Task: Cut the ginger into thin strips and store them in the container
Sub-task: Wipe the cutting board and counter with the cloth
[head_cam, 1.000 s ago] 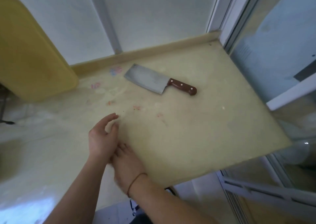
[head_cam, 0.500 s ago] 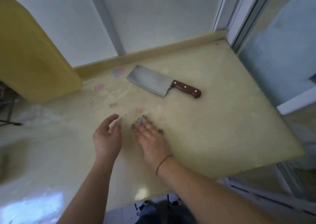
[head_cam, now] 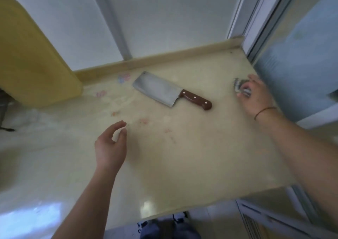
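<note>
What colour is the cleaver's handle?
Reddish brown, with three pale rivets, on the cleaver's handle; the head view shows it clearly.

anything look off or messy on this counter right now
Some pink smears stain the countertop near the left hand. The cleaver lies flat and unused. The right hand is at the far right edge on something blurred and grey; no ginger or container is in view.

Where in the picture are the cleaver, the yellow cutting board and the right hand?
cleaver [head_cam: 159, 90], head view, middle of the steel blade.
yellow cutting board [head_cam: 31, 61], head view, its flat face.
right hand [head_cam: 256, 96], head view, back of the hand.
</note>
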`<state>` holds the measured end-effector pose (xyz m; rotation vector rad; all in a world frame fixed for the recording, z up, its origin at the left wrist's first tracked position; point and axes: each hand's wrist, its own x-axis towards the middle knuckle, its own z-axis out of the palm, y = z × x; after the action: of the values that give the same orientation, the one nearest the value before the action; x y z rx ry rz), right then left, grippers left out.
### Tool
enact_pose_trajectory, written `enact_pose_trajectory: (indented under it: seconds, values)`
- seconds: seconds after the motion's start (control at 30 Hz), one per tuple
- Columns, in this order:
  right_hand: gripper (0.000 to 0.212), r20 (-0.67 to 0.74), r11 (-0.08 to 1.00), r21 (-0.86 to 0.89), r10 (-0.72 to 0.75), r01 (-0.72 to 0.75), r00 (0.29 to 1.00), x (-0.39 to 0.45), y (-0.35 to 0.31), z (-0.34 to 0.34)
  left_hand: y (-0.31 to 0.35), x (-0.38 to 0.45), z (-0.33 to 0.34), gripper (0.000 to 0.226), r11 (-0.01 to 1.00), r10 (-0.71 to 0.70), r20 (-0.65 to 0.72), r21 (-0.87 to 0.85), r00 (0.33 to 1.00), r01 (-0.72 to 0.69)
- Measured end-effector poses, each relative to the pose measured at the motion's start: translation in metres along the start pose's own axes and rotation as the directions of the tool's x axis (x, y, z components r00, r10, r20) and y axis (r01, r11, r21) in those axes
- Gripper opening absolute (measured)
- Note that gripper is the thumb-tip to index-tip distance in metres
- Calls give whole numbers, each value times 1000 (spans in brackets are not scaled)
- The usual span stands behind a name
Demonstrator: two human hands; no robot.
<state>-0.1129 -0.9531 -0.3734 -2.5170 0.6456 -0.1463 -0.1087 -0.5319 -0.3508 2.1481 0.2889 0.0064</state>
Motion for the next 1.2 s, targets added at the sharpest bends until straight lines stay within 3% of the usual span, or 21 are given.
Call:
enact_pose_trajectory:
  seconds: [0.07,0.27,0.37,0.5,0.63,0.9,1.07,1.13,1.2]
  values:
    - [35,92,994,-96,-42,51,995,-10,12,7,-10,0,-10,22,1000,-8,-27,-7,1000,8]
    - [34,-44,1000,-10,14,-14,999,-152,0,33,-41,-2,-55,22,996,-49,-110,-86,993,40]
    - [42,-65,996,49,79,-76,995,-204,-46,66,-65,-7,-89,23,992,-84,-169,-108,982,67]
    - [60,-34,993,0,-115,115,993,-234,-134,122,-106,-21,-145,23,984,-146,-229,-136,962,117]
    - [58,59,977,44,-212,209,976,-269,-236,186,-143,-40,-196,23,969,-220,-259,-167,941,181]
    - [58,205,895,76,-446,440,871,-358,-424,303,-216,-71,-285,27,964,-247,-418,-201,874,176]
    - [57,371,816,223,-578,534,727,-389,-496,337,-266,-71,-336,30,959,-265,-455,-214,850,184]
    - [45,348,833,285,-550,474,759,-371,-498,323,-278,-71,-354,30,951,-280,-439,-246,854,185]
    - [39,172,838,315,-512,445,842,-344,-491,301,-287,-68,-367,30,958,-252,-423,-234,871,164]
